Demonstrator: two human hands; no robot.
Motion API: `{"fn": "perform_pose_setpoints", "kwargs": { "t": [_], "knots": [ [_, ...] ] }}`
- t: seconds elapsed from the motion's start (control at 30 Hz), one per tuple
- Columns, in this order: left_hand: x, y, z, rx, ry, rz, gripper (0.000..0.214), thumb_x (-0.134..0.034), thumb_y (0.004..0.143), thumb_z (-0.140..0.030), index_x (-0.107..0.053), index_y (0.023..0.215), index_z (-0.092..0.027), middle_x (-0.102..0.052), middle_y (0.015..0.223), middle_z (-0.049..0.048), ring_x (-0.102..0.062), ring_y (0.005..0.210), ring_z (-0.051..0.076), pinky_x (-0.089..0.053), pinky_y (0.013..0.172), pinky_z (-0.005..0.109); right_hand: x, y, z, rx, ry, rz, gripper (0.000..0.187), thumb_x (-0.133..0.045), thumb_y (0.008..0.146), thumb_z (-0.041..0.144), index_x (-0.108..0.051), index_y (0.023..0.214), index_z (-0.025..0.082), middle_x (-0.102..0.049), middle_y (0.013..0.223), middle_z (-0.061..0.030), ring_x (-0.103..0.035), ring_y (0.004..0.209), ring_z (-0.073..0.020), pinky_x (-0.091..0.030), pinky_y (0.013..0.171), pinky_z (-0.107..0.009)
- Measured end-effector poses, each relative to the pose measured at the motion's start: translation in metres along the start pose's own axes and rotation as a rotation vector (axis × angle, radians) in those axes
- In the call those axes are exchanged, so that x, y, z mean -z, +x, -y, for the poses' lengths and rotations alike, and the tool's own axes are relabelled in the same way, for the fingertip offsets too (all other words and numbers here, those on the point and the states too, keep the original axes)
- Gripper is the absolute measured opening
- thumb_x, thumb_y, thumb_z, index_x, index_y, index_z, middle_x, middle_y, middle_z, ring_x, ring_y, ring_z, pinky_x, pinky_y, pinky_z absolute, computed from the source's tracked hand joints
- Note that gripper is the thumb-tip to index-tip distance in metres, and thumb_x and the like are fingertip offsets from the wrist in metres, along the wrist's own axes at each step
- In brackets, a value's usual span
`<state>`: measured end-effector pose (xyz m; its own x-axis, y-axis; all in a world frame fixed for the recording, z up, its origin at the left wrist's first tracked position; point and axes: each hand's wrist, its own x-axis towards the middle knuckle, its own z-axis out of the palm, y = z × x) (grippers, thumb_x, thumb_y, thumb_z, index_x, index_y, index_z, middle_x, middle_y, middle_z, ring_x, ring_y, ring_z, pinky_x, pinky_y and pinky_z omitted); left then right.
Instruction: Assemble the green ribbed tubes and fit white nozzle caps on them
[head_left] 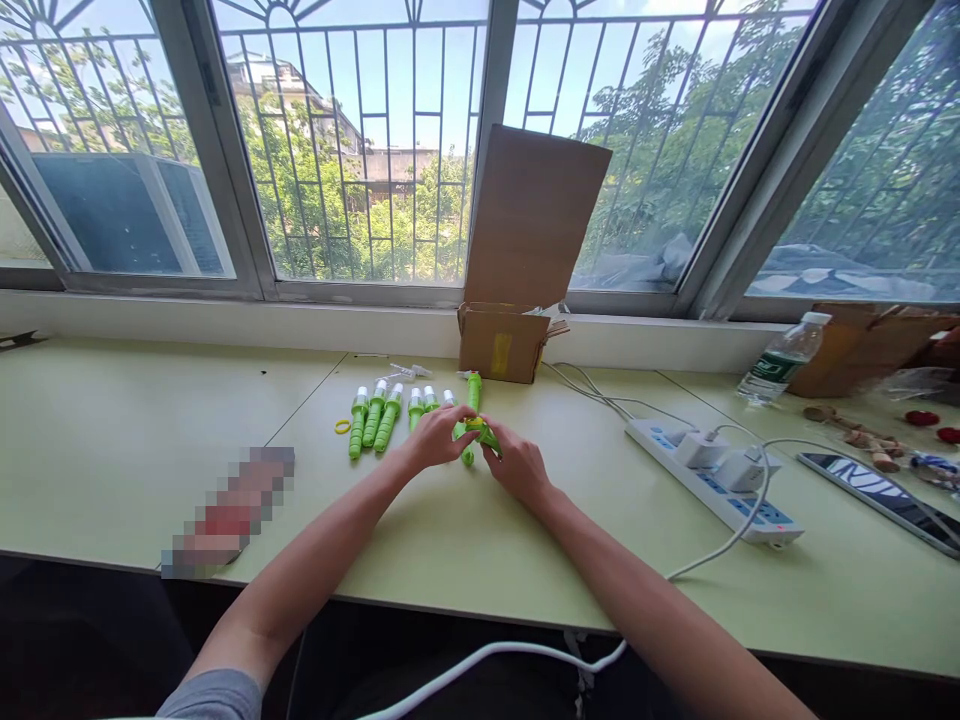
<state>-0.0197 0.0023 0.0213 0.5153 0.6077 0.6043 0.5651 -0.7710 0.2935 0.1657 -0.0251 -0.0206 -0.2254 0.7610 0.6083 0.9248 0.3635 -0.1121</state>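
Above the middle of the table, my left hand [437, 438] and my right hand [519, 463] meet with fingers closed around a green plastic piece [488, 438] that has a yellow part on it. Its exact kind is partly hidden by my fingers. Just behind it lies a green ribbed tube [473, 392]. To the left of my hands, several green ribbed tubes with white tops [388, 418] lie side by side; my left hand partly covers the nearest ones. A small yellow ring [343, 426] rests beyond their left end.
An open cardboard box [498, 345] stands against the window sill, near small clear plastic pieces [409, 371]. On the right are a power strip [712, 482] with cables, a water bottle [782, 362] and a phone [877, 495]. A blurred-out object [229, 512] lies at front left.
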Motion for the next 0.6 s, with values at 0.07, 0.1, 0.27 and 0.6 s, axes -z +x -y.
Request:
{"fn": "perform_pose_setpoints", "kwargs": {
  "t": [0.07,0.1,0.27,0.6],
  "knots": [
    [-0.0005,-0.0001,0.0008,0.004,-0.001,-0.007,0.026,-0.054,0.085,-0.039,-0.056,0.105,-0.022,-0.065,0.095,0.0039,-0.062,0.084,0.016,-0.05,0.072,0.028,0.0007,-0.0001,0.0004,-0.001,0.003,0.0,0.052,-0.05,0.082,0.022,-0.043,0.134,0.026,-0.064,0.119,-0.0043,-0.067,0.084,-0.0199,-0.051,0.066,-0.028],
    [-0.0008,-0.0001,0.0013,0.006,-0.002,-0.012,0.026,-0.054,0.085,-0.039,-0.056,0.105,-0.022,-0.065,0.094,0.0037,-0.063,0.085,0.017,-0.05,0.073,0.028,0.0013,-0.0002,0.0006,-0.001,0.007,0.0,0.053,-0.049,0.083,0.022,-0.042,0.135,0.026,-0.063,0.12,-0.0043,-0.067,0.084,-0.0199,-0.051,0.066,-0.028],
    [-0.0023,-0.0001,0.0034,0.019,0.009,-0.012,0.027,-0.054,0.084,-0.043,-0.056,0.101,-0.021,-0.065,0.092,0.0037,-0.063,0.084,0.017,-0.049,0.071,0.028,0.0046,0.0,0.0019,0.007,0.016,-0.001,0.054,-0.049,0.084,0.021,-0.04,0.137,0.025,-0.065,0.118,-0.0033,-0.067,0.084,-0.0195,-0.051,0.066,-0.027],
    [-0.0037,0.0,0.0044,0.031,0.047,-0.003,0.026,-0.051,0.086,-0.045,-0.055,0.095,-0.021,-0.064,0.088,0.0028,-0.062,0.078,0.016,-0.046,0.065,0.026,0.0073,0.0007,0.0034,0.01,0.023,-0.007,0.05,-0.049,0.086,0.023,-0.041,0.135,0.025,-0.065,0.118,-0.0044,-0.067,0.089,-0.02,-0.051,0.066,-0.026]
  ]
}}
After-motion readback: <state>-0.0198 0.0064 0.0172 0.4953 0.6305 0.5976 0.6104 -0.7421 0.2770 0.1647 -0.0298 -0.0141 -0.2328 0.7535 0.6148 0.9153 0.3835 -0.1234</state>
